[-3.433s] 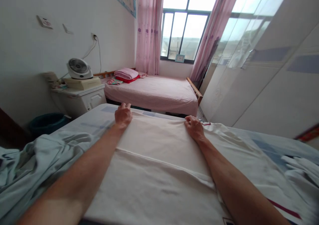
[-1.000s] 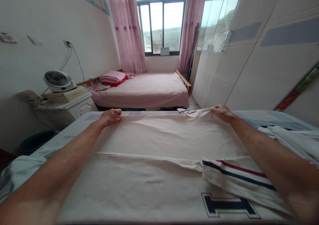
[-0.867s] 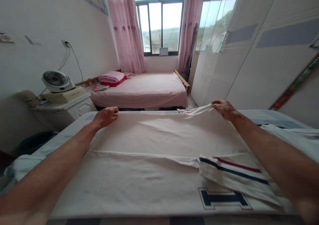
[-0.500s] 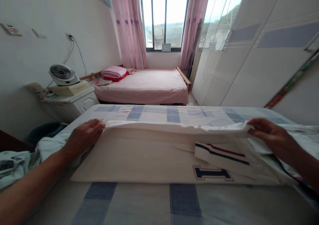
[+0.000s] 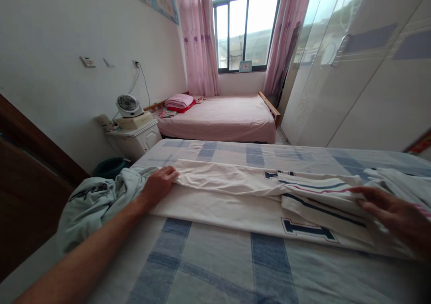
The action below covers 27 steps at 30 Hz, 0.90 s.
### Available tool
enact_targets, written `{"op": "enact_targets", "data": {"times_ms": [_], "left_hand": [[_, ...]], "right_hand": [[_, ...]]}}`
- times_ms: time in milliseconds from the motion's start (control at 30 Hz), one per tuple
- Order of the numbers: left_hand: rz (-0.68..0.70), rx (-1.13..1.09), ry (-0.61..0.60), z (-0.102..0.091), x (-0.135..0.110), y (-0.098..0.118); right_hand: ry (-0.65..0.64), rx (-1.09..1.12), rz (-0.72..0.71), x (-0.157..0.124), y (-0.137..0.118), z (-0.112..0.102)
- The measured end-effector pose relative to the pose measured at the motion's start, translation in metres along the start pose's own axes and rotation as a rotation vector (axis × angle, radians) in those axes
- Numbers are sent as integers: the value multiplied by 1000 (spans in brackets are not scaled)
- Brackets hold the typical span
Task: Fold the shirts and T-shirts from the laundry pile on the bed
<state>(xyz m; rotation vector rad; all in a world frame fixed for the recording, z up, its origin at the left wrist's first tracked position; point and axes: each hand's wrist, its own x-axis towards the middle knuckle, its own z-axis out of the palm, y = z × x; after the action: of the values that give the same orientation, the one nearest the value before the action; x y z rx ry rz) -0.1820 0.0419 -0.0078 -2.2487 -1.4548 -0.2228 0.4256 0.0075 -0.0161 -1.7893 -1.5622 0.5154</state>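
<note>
A white shirt lies folded lengthwise across the checked bed, with a flap laid over its far half. Dark outlined lettering and sleeve cuffs with navy and red stripes show at its right part. My left hand has its fingers closed on the flap's left end. At the right end, my right hand holds the shirt near the striped cuff between thumb and fingers; the hand hides some of the cloth there. Beside my left forearm sits a crumpled pale green garment.
More white clothing lies on the bed to the right. Beyond the blue-and-white bedsheet stand a pink-covered bed, a small white cabinet with a fan, and a tall white wardrobe.
The raised far edge of the shirt has come down toward me as a flap, uncovering a second striped cuff and more lettering. My view has swung left.
</note>
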Motion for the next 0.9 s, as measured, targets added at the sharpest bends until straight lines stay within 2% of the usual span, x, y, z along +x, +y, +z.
{"op": "enact_targets", "data": {"times_ms": [133, 233, 300, 433, 533, 600, 667, 800, 900], "left_hand": [[-30, 5, -36, -9, -4, 0], [-43, 43, 5, -18, -7, 1], [-30, 57, 12, -21, -11, 1], [57, -32, -85, -19, -19, 0], [55, -139, -39, -22, -16, 9], [16, -291, 4, -29, -6, 25], [-2, -523, -8, -39, 11, 52], [-14, -1032, -128, -52, 62, 127], [-5, -1265, -221, -50, 105, 184]], "right_hand": [[-13, 63, 74, 4, -2, -4], [90, 9, 67, -1, -7, -9], [109, -17, 29, -10, -14, -13], [-71, -53, -11, -29, -28, -12], [-117, -80, 27, -33, -32, -6], [-97, -22, 41, -30, -32, -1], [-96, 22, 29, -25, -30, 2], [-16, 20, -74, -20, -30, 9], [44, 106, -91, -23, -31, 12]]}}
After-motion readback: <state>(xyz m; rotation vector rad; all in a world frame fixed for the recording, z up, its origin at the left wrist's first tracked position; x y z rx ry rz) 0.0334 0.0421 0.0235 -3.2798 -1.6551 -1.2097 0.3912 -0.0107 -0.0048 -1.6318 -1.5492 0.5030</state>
